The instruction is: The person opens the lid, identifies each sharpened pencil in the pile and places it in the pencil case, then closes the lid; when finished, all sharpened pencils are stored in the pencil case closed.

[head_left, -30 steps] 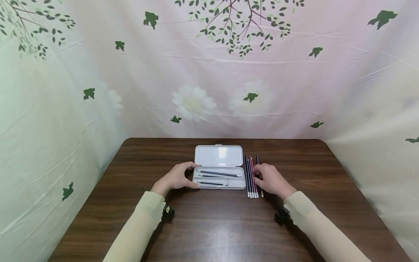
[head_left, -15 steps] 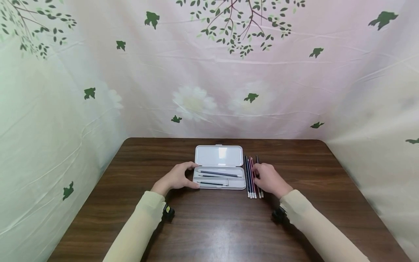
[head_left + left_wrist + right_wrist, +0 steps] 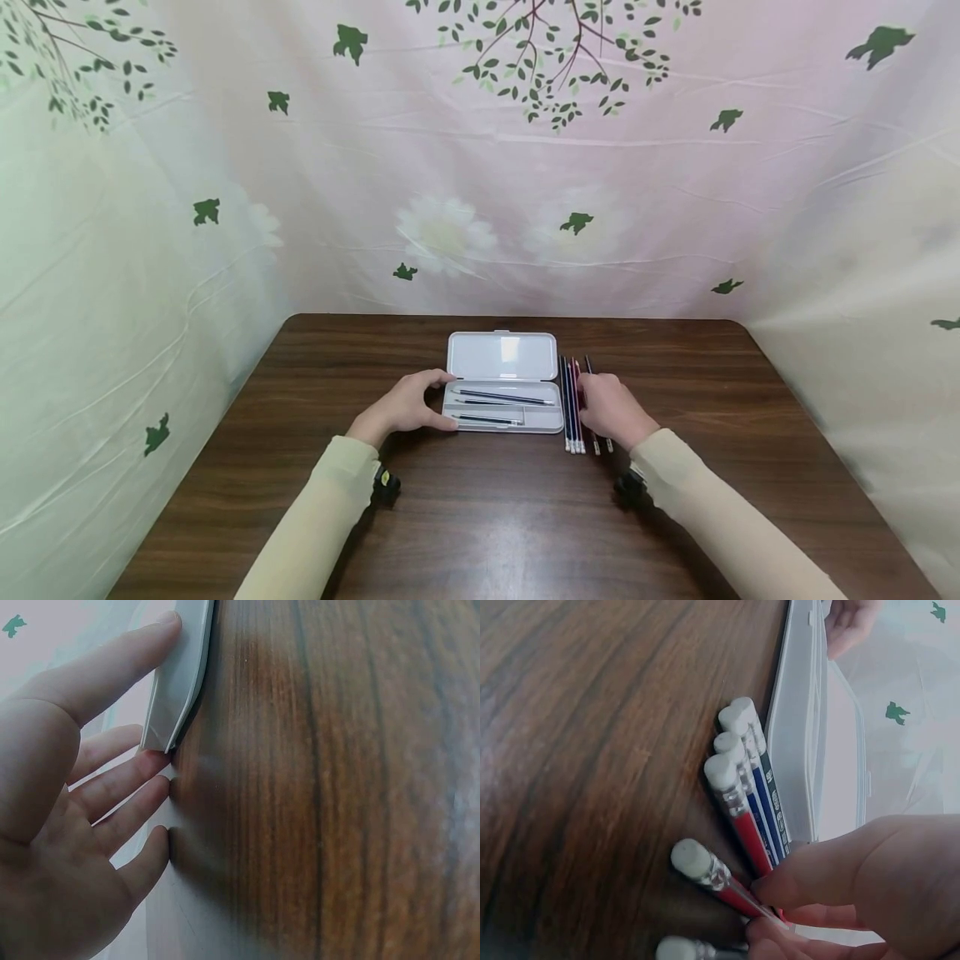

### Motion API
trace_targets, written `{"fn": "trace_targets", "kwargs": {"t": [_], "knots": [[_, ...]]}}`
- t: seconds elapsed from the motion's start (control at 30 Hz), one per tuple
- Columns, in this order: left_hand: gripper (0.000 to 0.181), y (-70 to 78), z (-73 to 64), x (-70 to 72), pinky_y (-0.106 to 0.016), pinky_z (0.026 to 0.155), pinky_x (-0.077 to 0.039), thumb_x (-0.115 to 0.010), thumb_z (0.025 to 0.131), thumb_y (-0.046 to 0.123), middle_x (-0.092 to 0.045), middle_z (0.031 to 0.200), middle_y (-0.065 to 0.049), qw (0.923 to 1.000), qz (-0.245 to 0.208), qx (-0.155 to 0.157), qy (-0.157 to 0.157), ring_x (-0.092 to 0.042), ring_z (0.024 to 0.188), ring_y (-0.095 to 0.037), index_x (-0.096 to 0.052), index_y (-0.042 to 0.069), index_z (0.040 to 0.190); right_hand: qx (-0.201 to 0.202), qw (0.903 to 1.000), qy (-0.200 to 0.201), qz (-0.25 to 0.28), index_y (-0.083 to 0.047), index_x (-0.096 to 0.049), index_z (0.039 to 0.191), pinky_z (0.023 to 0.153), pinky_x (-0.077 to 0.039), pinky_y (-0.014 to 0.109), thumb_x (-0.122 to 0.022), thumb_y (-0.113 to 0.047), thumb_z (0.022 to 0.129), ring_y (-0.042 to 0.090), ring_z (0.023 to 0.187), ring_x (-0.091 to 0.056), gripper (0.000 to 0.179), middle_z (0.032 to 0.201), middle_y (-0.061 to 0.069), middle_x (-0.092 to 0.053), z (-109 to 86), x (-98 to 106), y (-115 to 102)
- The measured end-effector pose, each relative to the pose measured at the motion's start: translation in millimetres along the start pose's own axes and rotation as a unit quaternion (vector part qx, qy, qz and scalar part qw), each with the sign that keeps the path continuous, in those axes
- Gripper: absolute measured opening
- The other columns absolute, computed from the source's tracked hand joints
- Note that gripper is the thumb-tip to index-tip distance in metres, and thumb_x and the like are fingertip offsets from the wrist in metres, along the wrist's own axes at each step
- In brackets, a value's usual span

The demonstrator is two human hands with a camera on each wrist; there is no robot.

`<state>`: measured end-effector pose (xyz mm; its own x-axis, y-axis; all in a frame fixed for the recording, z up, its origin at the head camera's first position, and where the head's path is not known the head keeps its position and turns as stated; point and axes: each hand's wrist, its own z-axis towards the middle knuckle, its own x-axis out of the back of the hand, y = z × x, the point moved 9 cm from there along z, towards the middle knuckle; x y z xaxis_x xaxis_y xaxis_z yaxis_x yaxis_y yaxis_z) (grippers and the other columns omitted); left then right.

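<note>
A white pencil case (image 3: 480,354) lies open, with several pencils (image 3: 504,397) in its tray. My left hand (image 3: 405,404) holds the case's left end, thumb at the front corner and index finger at the rear corner. In the left wrist view the thumb lies along the case wall (image 3: 182,679) and other fingertips touch its end. Right of the case, my right hand (image 3: 617,410) pinches a red pencil (image 3: 739,898) between thumb and fingers. Beside it lie several more pencils (image 3: 570,408) in a row, dark and red, white erasers toward me.
Another dark pencil (image 3: 610,446) lies to the right, partly under the right hand; its eraser shows low in the right wrist view. Everything lies on a brown wooden table (image 3: 480,517). A patterned cloth (image 3: 480,167) hangs behind and at the sides.
The right hand has moved slightly left and nearer the row. One red pencil has come apart from the row, and the rightmost pencil's eraser end has shifted right. The left hand stays put.
</note>
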<state>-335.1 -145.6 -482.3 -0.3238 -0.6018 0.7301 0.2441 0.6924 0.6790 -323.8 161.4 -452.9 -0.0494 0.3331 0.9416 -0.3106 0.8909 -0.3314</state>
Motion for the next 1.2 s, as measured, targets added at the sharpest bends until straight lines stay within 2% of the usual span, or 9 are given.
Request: {"fn": "trace_targets", "kwargs": {"t": [0.3, 0.5, 0.7, 0.97, 1.2], "knots": [[0.081, -0.4, 0.9, 0.3, -0.051, 0.113, -0.043, -0.098, 0.073, 0.038, -0.062, 0.137, -0.005, 1.0000, 0.004, 0.001, -0.001, -0.054, 0.127, -0.026, -0.062, 0.018, 0.143, -0.051, 0.9987, -0.005, 0.007, 0.003, -0.063, 0.094, 0.060, -0.055, 0.040, -0.075, 0.000, 0.081, 0.025, 0.069, -0.059, 0.018, 0.080, 0.014, -0.065, -1.1, 0, 4], [0.080, -0.8, 0.5, -0.2, -0.051, 0.113, -0.044, -0.098, 0.073, 0.038, -0.062, 0.137, -0.004, 1.0000, 0.005, 0.004, -0.002, -0.054, 0.127, -0.025, -0.063, 0.018, 0.142, -0.064, 0.9979, -0.006, 0.007, 0.004, -0.063, 0.095, 0.058, -0.053, 0.038, -0.075, 0.000, 0.082, 0.025, 0.067, -0.059, 0.017, 0.080, 0.015, -0.064, -3.4, 0, 5], [0.082, -1.1, 0.4, -1.0, -0.053, 0.112, -0.044, -0.098, 0.073, 0.039, -0.062, 0.137, -0.006, 1.0000, 0.000, 0.002, 0.000, -0.054, 0.126, -0.026, -0.062, 0.018, 0.143, -0.066, 0.9978, 0.002, -0.003, 0.003, -0.062, 0.091, 0.060, -0.055, 0.041, -0.075, -0.001, 0.081, 0.027, 0.068, -0.060, 0.017, 0.080, 0.016, -0.064, -3.8, 2, 5], [0.081, -1.2, -0.4, 0.4, -0.051, 0.112, -0.043, -0.098, 0.072, 0.039, -0.062, 0.136, -0.005, 1.0000, 0.001, 0.005, 0.002, -0.054, 0.126, -0.025, -0.063, 0.019, 0.142, -0.083, 0.9965, 0.012, -0.007, -0.002, -0.060, 0.085, 0.058, -0.052, 0.042, -0.075, -0.003, 0.080, 0.027, 0.065, -0.058, 0.016, 0.073, 0.011, -0.060, -5.8, 11, 14], [0.081, 0.1, -1.5, 0.2, -0.051, 0.112, -0.044, -0.098, 0.072, 0.038, -0.062, 0.137, -0.005, 1.0000, 0.001, 0.007, 0.000, -0.054, 0.126, -0.026, -0.063, 0.019, 0.143, -0.091, 0.9956, 0.024, 0.002, 0.001, -0.068, 0.101, 0.058, -0.051, 0.046, -0.073, -0.007, 0.081, 0.027, 0.069, -0.059, 0.022, 0.078, 0.008, -0.064, -13.3, 23, 23]]}}
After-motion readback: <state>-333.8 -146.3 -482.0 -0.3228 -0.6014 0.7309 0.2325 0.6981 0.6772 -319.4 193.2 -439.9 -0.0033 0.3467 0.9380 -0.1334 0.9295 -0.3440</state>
